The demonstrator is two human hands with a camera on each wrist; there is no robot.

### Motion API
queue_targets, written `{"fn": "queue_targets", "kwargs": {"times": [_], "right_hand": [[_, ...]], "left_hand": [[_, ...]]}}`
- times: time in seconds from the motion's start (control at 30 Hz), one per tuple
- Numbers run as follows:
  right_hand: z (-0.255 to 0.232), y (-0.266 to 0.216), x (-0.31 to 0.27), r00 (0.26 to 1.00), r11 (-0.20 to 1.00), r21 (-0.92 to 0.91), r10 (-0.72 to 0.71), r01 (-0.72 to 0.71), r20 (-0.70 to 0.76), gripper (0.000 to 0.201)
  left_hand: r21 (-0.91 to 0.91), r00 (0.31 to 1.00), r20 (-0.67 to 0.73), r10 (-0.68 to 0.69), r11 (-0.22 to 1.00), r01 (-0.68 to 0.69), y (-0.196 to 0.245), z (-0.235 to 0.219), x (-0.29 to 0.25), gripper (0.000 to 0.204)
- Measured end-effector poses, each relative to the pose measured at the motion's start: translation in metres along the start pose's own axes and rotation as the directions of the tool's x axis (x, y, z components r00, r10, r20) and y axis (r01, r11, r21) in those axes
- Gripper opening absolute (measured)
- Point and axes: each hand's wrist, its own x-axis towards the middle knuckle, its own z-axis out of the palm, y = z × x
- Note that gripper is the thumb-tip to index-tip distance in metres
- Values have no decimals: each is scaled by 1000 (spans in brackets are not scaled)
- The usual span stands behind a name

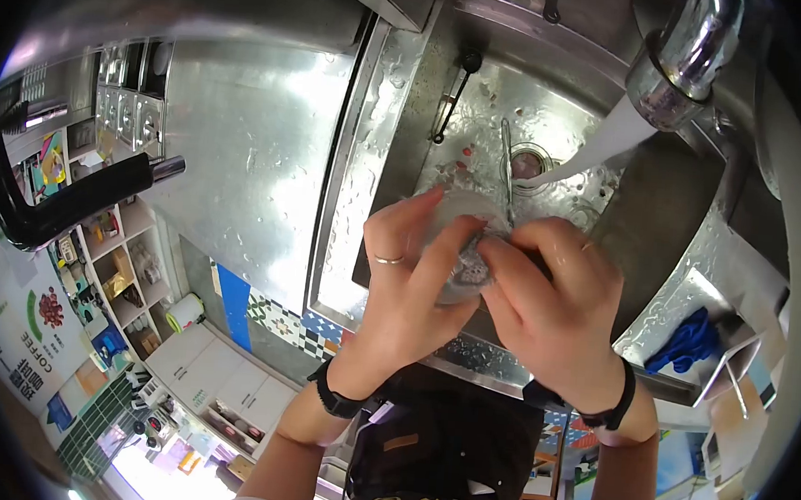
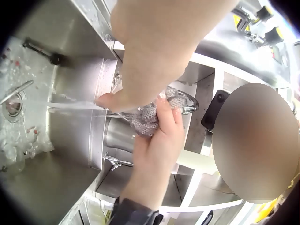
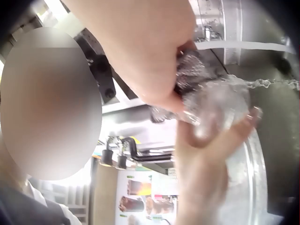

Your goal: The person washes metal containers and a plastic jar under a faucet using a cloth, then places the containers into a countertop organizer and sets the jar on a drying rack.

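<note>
Over the near edge of the steel sink [image 1: 670, 241], my left hand [image 1: 407, 292] grips a clear, round cup-like vessel [image 1: 464, 208], its thumb and fingers spread around the wall. My right hand [image 1: 560, 298] pinches a grey mesh scrubber [image 2: 145, 119] against the vessel. In the right wrist view the wet scrubber [image 3: 191, 70] is bunched under the right fingers, beside the glossy vessel [image 3: 220, 101]. Part of the vessel is hidden behind both hands.
Water [image 1: 603, 143] runs from the faucet [image 1: 682, 79] toward the drain [image 1: 529, 162]. A thin metal utensil [image 1: 507, 151] lies by the drain, and a black long-handled spoon [image 1: 455, 96] leans at the sink's left. A blue cloth [image 1: 688, 344] sits at the right.
</note>
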Motion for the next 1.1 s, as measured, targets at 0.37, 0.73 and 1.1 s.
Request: {"fn": "queue_targets", "kwargs": {"times": [0.37, 0.73, 1.1], "right_hand": [[3, 7, -28, 893, 955, 174, 149, -242, 425, 12], [67, 178, -115, 542, 572, -127, 815, -810, 205, 22], [119, 248, -160, 343, 562, -568, 823, -602, 452, 32]], "left_hand": [[286, 995, 51, 86, 953, -97, -2, 5, -4, 42], [-252, 977, 79, -197, 945, 210, -33, 13, -17, 38], [-604, 997, -54, 56, 793, -77, -6, -14, -11, 45]]}}
